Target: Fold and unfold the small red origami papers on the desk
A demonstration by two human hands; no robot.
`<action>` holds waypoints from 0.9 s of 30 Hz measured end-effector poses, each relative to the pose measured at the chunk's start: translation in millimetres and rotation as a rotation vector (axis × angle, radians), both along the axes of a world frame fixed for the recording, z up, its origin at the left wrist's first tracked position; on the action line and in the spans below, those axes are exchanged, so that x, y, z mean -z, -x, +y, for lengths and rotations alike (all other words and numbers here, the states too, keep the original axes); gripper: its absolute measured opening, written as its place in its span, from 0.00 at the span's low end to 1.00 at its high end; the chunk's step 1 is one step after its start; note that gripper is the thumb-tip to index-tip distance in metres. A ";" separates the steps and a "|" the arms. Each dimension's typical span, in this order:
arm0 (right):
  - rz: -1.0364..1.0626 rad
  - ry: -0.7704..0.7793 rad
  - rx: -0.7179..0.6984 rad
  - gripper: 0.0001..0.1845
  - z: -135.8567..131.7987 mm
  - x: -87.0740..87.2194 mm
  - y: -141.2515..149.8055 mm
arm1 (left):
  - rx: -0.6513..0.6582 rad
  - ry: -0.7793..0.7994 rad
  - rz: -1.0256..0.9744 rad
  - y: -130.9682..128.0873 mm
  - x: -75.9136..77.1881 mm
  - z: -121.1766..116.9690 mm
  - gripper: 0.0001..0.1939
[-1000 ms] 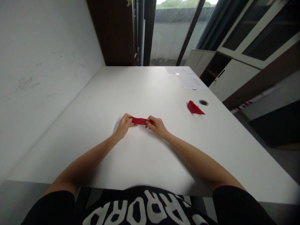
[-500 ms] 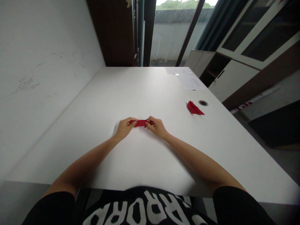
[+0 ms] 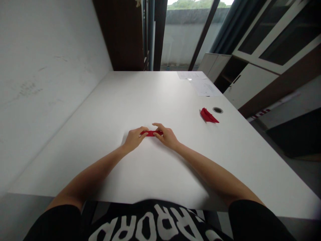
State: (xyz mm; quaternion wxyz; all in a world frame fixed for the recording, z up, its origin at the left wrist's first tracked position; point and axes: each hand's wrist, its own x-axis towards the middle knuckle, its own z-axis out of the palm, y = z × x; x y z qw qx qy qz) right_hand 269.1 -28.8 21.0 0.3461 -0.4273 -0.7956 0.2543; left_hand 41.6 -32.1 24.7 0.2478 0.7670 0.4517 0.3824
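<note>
You were working a folded red strip (image 3: 151, 133), which lay between your hands just above the table (image 3: 150, 174). Your left hand (image 3: 134, 139) was curled closed around its left end, and your right hand (image 3: 167, 136) pinched its right end, with the top finger lifted slightly. Neither hand was free. Ahead and to the right of your right hand sat a folded red piece (image 3: 209, 115), just beside a round desk grommet (image 3: 217, 110), with printed papers (image 3: 203, 86) farther on. A white wall (image 3: 50, 83) ran along your left; a white cabinet (image 3: 249, 83) stood beyond your right.
</note>
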 end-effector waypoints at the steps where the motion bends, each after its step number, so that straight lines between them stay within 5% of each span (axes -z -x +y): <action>1: -0.073 -0.015 -0.004 0.15 -0.4 0.2 0.8 | 0.025 -0.020 0.025 -0.8 -0.3 -0.7 0.10; 10: -0.274 -0.166 -0.070 0.13 1.9 4.3 0.6 | 0.179 0.011 0.237 0.2 -3.3 2.7 0.14; 27: -0.485 -0.197 -0.022 0.18 16.1 4.2 -22.9 | 0.124 -0.045 0.269 18.8 5.2 21.4 0.15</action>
